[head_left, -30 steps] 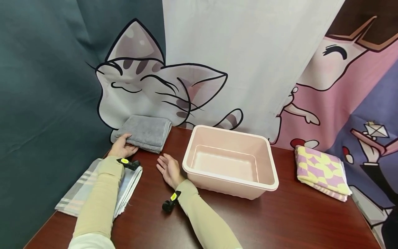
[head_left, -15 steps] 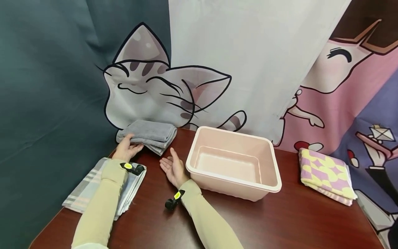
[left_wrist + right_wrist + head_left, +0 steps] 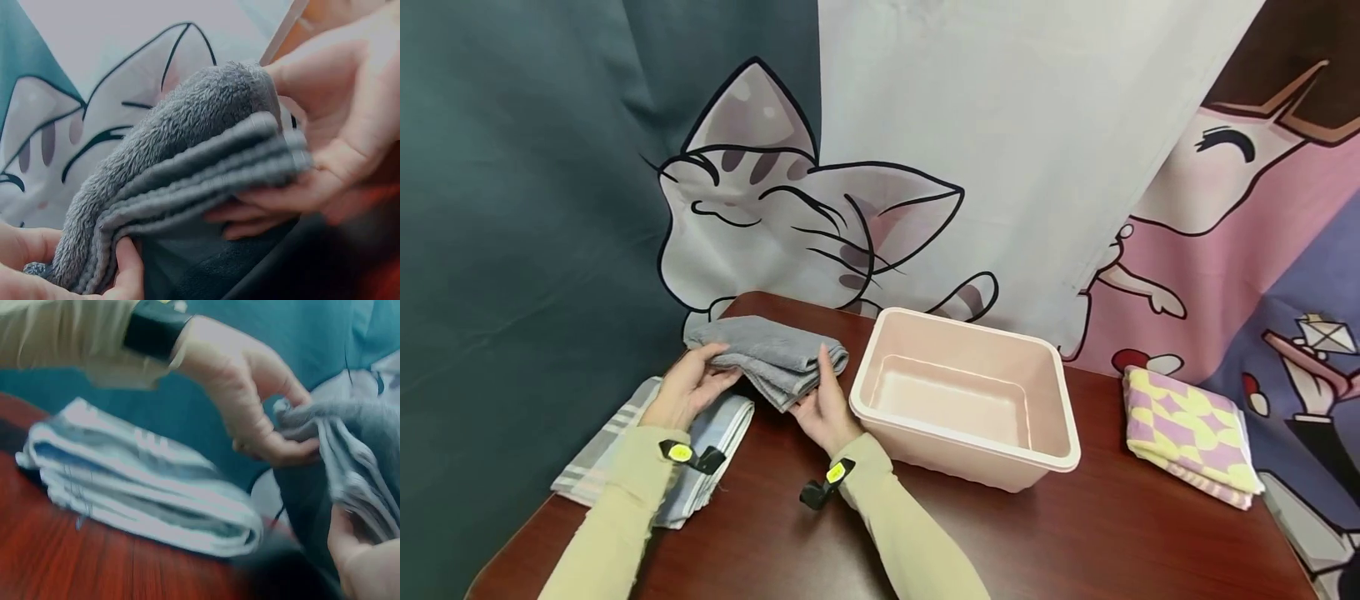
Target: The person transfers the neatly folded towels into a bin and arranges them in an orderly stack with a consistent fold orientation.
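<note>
Holding the gray towel (image 3: 767, 350) left of center in the frame, pinching opposite ends with left grip (image 3: 688, 392) and right grip (image 3: 827, 415), so maybe risking a messy unfold from loosely gathered lower folds tbh.

Red-brown wooden desk (image 3: 752, 533): pink rectangular plastic tub (image 3: 955, 461) near the back edge, folded yellow-and-purple towel (image 3: 1191, 429) at the back right corner, folded plaid cloth (image 3: 597, 454) along the left edge. Near the back left corner, a folded grey plush towel (image 3: 767, 348) is between left hand (image 3: 688, 390) and right hand (image 3: 831, 415).
</note>
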`<state>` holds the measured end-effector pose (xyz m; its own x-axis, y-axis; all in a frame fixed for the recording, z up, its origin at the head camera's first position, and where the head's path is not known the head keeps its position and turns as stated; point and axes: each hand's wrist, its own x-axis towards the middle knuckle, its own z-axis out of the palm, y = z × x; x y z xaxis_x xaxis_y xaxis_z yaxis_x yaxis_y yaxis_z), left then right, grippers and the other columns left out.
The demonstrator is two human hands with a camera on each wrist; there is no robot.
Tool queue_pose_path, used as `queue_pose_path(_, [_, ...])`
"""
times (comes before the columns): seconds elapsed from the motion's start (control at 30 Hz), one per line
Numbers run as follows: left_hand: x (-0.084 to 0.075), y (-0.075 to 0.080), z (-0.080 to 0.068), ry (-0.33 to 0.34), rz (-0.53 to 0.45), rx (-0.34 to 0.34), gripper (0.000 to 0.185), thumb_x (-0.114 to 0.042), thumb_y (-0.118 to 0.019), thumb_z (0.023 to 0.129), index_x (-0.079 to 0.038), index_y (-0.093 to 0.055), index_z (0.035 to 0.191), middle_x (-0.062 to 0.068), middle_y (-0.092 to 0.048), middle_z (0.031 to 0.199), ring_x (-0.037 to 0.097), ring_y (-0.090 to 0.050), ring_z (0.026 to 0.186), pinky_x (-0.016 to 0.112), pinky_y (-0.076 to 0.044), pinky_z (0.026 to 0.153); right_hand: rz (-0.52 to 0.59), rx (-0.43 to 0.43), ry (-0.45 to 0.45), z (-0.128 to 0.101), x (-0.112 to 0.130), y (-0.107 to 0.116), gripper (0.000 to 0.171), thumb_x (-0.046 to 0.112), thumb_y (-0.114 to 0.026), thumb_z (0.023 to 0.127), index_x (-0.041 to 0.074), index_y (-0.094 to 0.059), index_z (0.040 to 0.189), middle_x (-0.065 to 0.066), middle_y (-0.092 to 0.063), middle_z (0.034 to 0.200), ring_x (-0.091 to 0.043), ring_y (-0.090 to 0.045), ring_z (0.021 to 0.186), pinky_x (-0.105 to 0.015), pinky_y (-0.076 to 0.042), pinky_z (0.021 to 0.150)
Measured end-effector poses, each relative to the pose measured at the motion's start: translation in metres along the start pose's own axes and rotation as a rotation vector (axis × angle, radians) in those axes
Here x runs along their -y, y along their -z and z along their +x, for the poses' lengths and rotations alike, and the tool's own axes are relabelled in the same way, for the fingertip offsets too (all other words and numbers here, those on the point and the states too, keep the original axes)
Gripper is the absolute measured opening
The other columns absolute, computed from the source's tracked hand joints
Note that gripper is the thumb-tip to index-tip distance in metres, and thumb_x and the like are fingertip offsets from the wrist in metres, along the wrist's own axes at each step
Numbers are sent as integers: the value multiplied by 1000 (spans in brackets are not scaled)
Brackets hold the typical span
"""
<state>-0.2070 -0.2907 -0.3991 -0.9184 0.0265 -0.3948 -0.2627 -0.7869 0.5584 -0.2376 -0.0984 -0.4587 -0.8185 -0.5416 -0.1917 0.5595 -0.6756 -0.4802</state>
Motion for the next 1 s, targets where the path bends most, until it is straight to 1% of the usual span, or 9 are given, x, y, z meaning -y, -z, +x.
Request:
queue_pose_path(0.2, [1,1,-24,-76,60,53,83,-6,-44,94,-24,21,143,6,18,150,22,5,139,33,-11,112,-50,-29,28,-11,3,-19,30,34,-61,87,15,-58,110,-3,-62,114,-19,-58,106,-38,-41,94])
queue_pose_path(0.3, [3,4,-32,-117,68,59,85,-6,-47,94,-24,20,143,9,13,150,23,4,139,34,-12,112,-51,-34,43,-17,4,-24,18,15,-56,87,10,-57,105,-5,-63,107,-19,-59,102,-39,-42,95])
queue_pose_path(0.37, [3,7,-37,-142,75,58,85,-8,-48,93,-24,18,144,11,2,146,22,1,139,33,-13,111,-49,-15,45,-21,4,-28,17,6,-51,87,7,-54,104,-7,-61,106,-19,-58,102,-40,-40,97])
queue_pose_path(0.43, [4,13,-42,-158,68,55,82,-8,-50,92,-23,12,144,7,-11,139,23,-11,137,33,-25,107,-51,7,46,-25,3,-31,19,1,-47,87,4,-53,104,-8,-60,105,-19,-57,102,-41,-38,99])
queue_pose_path(0.53, [6,22,-50,-180,47,81,75,-9,-49,93,-25,5,143,0,-16,129,20,-32,124,30,-39,94,-65,39,51,-32,3,-38,22,-3,-46,86,3,-53,105,-9,-59,106,-20,-57,103,-42,-38,99])
queue_pose_path(0.63, [8,33,-55,-212,-42,151,58,-12,-48,94,-25,-10,137,1,-22,125,17,-45,106,31,-44,85,-66,83,55,-38,3,-44,26,-6,-45,85,1,-52,109,-9,-58,107,-20,-56,104,-42,-38,99])
queue_pose_path(0.73, [6,48,-57,-222,-154,277,48,-27,-45,96,-22,-15,133,7,-29,125,25,-45,113,36,-42,91,-64,128,67,-43,5,-49,29,-7,-44,85,2,-51,111,-8,-58,108,-19,-56,103,-39,-42,94])
queue_pose_path(0.87, [2,74,-59,-140,-401,460,51,-43,-45,94,-11,-32,132,17,-41,126,32,-38,124,43,-36,98,-89,170,83,-49,8,-54,25,-6,-44,85,6,-52,105,-6,-59,100,-15,-59,93,-31,-49,82])
queue_pose_path(1.0, [2,90,-60,-33,-553,592,39,-38,-39,98,-3,-52,110,18,-57,108,30,-57,100,45,-45,86,-128,245,75,-57,8,-60,26,-6,-43,85,7,-51,106,-5,-59,100,-14,-59,91,-29,-50,78])
